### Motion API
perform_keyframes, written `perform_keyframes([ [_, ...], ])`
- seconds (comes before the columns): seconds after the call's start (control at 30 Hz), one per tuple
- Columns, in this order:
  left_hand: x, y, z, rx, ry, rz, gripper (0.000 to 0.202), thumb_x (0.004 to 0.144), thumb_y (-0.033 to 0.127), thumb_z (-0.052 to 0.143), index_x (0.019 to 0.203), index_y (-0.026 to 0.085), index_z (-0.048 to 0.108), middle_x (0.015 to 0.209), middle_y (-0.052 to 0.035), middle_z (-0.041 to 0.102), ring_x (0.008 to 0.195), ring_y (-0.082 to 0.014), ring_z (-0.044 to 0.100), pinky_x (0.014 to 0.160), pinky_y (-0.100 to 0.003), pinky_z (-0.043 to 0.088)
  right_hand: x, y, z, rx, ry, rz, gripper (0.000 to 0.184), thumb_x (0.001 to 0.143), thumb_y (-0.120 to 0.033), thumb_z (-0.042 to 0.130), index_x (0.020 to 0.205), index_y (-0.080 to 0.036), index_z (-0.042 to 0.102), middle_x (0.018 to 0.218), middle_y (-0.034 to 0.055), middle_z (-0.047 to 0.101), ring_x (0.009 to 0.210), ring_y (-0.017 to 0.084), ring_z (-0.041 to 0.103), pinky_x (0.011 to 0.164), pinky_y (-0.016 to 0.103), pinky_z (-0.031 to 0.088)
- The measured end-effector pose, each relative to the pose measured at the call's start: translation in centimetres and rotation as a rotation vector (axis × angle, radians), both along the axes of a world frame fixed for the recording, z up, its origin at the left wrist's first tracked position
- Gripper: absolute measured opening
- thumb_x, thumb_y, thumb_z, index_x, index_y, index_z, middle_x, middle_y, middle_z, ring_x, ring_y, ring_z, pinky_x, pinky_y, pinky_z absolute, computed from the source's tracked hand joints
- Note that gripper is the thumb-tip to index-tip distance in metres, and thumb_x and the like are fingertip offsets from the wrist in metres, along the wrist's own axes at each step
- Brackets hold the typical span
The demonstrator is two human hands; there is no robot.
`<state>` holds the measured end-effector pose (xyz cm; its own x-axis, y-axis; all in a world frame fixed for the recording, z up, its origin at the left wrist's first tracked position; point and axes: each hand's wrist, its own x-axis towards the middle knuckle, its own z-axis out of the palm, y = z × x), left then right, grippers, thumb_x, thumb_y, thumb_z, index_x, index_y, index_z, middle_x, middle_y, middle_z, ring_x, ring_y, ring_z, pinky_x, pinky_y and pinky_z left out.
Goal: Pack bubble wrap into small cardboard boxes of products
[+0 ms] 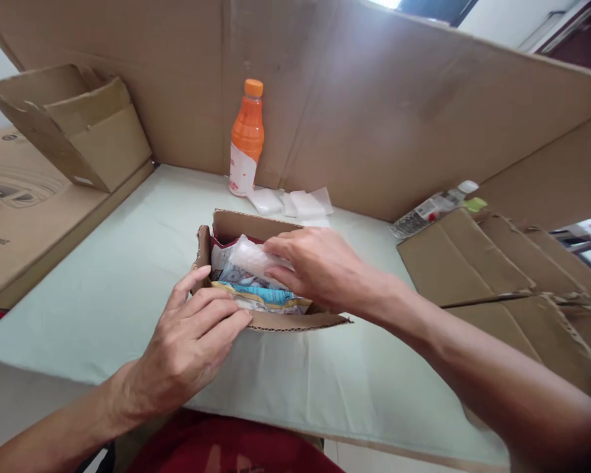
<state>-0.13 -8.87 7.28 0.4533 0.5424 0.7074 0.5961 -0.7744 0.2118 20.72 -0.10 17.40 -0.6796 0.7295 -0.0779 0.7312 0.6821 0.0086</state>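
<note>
A small open cardboard box (288, 321) stands on the covered table in front of me. My left hand (197, 328) grips its near left corner, with the fingers over the front flap and the left flap. Inside the box lie printed packets, among them a packet with a blue and yellow edge (261, 293). Above these packets, my right hand (315, 263) pinches a clear piece of bubble wrap (249, 255) in the box opening. The far right inside of the box is hidden behind that hand.
An orange bottle (247, 141) stands at the back beside folded bubble wrap pieces (305, 204). A clear bottle (431, 211) leans at right, by several cardboard boxes (465, 259). Another open box (103, 141) sits on a large carton (24, 203) at left. Cardboard walls enclose the back.
</note>
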Motion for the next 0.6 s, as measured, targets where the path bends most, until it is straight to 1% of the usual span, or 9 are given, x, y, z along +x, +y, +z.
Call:
perform_keyframes([
  [0.07, 0.0, 0.1, -0.1, -0.003, -0.012, -0.011, 0.026, 0.086, -0.003, 0.062, 0.105, 0.013, 0.068, 0.092, -0.0059, 0.076, 0.094, -0.0193, 0.066, 0.115, -0.055, 0.038, -1.6, 0.7, -1.0, -0.009, -0.126, -0.002, 0.012, 0.093, -0.019, 0.061, 0.093, -0.015, 0.072, 0.086, 0.0083, 0.075, 0.073, 0.02, 0.066, 0.062, 0.029, 0.038],
  [0.13, -0.1, 0.2, -0.2, -0.007, -0.015, -0.03, 0.026, 0.087, -0.004, 0.06, 0.106, 0.013, 0.067, 0.093, -0.006, 0.076, 0.094, -0.0188, 0.066, 0.117, -0.055, 0.037, -2.8, 1.2, -2.6, -0.035, -0.219, 0.009, 0.016, 0.09, -0.011, 0.058, 0.094, -0.014, 0.073, 0.084, 0.0105, 0.076, 0.073, 0.021, 0.068, 0.061, 0.029, 0.039],
  [0.23, -0.1, 0.3, -0.3, -0.004, -0.016, -0.046, 0.027, 0.087, -0.004, 0.059, 0.106, 0.013, 0.067, 0.091, -0.0056, 0.075, 0.095, -0.0189, 0.066, 0.117, -0.054, 0.038, -4.1, 1.8, -4.9, -0.137, -0.266, 0.071, 0.02, 0.09, -0.007, 0.055, 0.094, -0.013, 0.074, 0.085, 0.012, 0.076, 0.076, 0.021, 0.07, 0.063, 0.029, 0.044],
  [0.3, -0.2, 0.2, -0.3, 0.003, -0.026, -0.031, 0.029, 0.085, -0.004, 0.061, 0.108, 0.013, 0.067, 0.094, -0.0063, 0.074, 0.103, -0.0215, 0.066, 0.117, -0.053, 0.04, -4.3, 2.0, -5.2, -0.21, -0.25, 0.107, 0.02, 0.09, -0.008, 0.055, 0.093, -0.013, 0.074, 0.087, 0.012, 0.076, 0.076, 0.021, 0.071, 0.065, 0.029, 0.046],
  [0.33, -0.4, 0.1, -0.3, 0.016, -0.042, -0.002, 0.033, 0.083, -0.003, 0.064, 0.112, 0.014, 0.066, 0.1, -0.0077, 0.073, 0.11, -0.0241, 0.065, 0.116, -0.054, 0.041, -3.9, 2.1, -4.8, -0.235, -0.231, 0.113, 0.019, 0.09, -0.009, 0.056, 0.094, -0.013, 0.074, 0.088, 0.0113, 0.076, 0.076, 0.021, 0.071, 0.066, 0.029, 0.047],
  [0.4, -1.0, -0.2, -0.3, 0.059, -0.102, 0.094, 0.048, 0.079, -0.001, 0.07, 0.124, 0.015, 0.063, 0.115, -0.0112, 0.07, 0.124, -0.0294, 0.061, 0.116, -0.056, 0.042, -2.0, 1.6, -3.4, -0.221, -0.124, 0.082, 0.019, 0.09, -0.013, 0.059, 0.102, -0.015, 0.074, 0.093, 0.0094, 0.077, 0.079, 0.021, 0.071, 0.067, 0.028, 0.049],
  [0.5, -2.5, -0.6, -1.1, 0.066, -0.246, 0.259, 0.072, 0.078, 0.004, 0.074, 0.144, 0.022, 0.052, 0.133, -0.0132, 0.062, 0.13, -0.0306, 0.058, 0.115, -0.053, 0.046, 3.7, -0.6, -1.4, -0.038, 0.255, -0.095, 0.027, 0.096, -0.024, 0.058, 0.12, -0.021, 0.071, 0.108, 0.0059, 0.076, 0.086, 0.019, 0.071, 0.069, 0.027, 0.051],
  [0.53, -3.1, -0.7, -1.7, 0.016, -0.285, 0.302, 0.074, 0.08, 0.007, 0.074, 0.148, 0.025, 0.049, 0.136, -0.0123, 0.06, 0.13, -0.0297, 0.058, 0.114, -0.051, 0.047, 6.1, -1.6, -1.4, 0.032, 0.389, -0.209, 0.028, 0.098, -0.027, 0.056, 0.122, -0.023, 0.07, 0.108, 0.0051, 0.076, 0.085, 0.017, 0.07, 0.068, 0.026, 0.052],
  [0.6, -4.0, -1.0, -3.5, -0.173, -0.336, 0.37, 0.068, 0.086, 0.017, 0.071, 0.149, 0.029, 0.049, 0.139, -0.01, 0.059, 0.128, -0.029, 0.06, 0.113, -0.049, 0.05, 10.3, -4.0, -2.9, 0.134, 0.57, -0.439, 0.024, 0.096, -0.033, 0.059, 0.112, -0.022, 0.073, 0.097, 0.005, 0.077, 0.077, 0.017, 0.068, 0.062, 0.026, 0.052],
])
